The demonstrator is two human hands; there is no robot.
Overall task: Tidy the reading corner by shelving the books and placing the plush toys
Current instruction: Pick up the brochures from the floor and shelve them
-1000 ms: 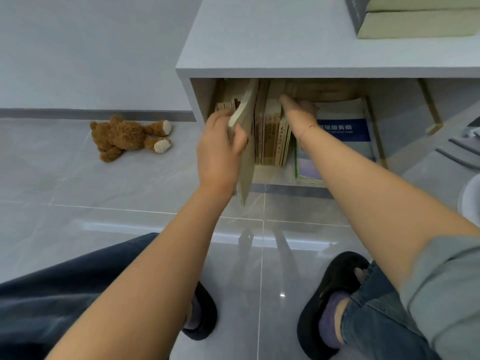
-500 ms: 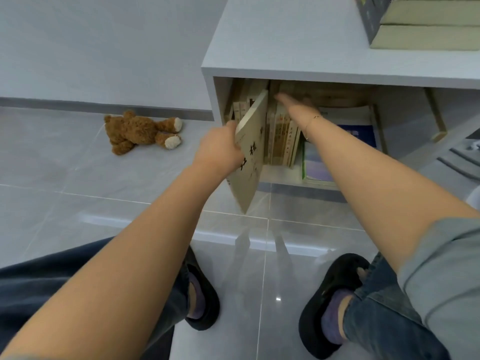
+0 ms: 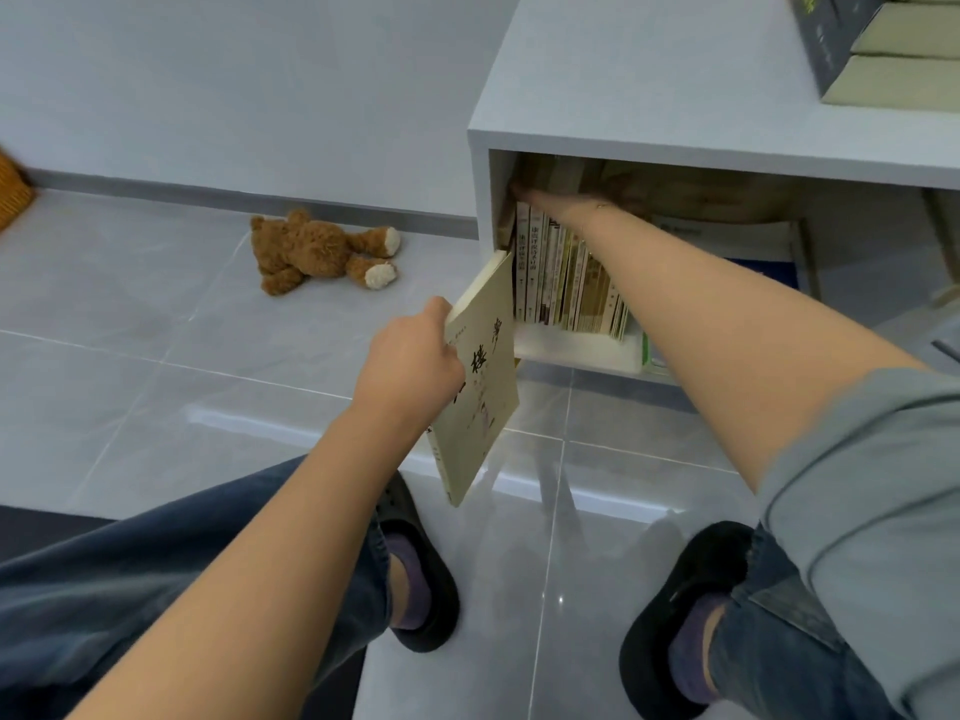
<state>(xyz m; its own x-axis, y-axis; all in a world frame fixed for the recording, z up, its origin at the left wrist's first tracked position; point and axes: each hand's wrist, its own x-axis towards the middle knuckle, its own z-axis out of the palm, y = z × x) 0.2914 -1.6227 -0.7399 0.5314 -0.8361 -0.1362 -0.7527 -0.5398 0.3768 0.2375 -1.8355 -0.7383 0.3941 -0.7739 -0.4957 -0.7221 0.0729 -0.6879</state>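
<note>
The teddy bear (image 3: pixel 322 256) lies on its side on the floor (image 3: pixel 156 356) near the wall, well apart from the shelf. Nobody has put it away yet, so I think that job is left.

The left hand (image 3: pixel 410 363) grips a cream book (image 3: pixel 480 376) by its edge. The book is tilted, with its top corner just at the front of the shelf (image 3: pixel 649 142) and the rest hanging out over the floor. It is not in yet.

Inside the shelf a row of books (image 3: pixel 563 275) stands upright, so part of the job looks done. The right hand (image 3: pixel 558 200) reaches deep in over the tops of that row. Its fingers are in shadow, so I cannot tell if they are apart or together.

A stack of books (image 3: pixel 893 49) lies on top of the shelf.

A second ago the cream book was further inside, between the others. Now it has come out and sits lower, and the right hand has moved to the left end of the row.
</note>
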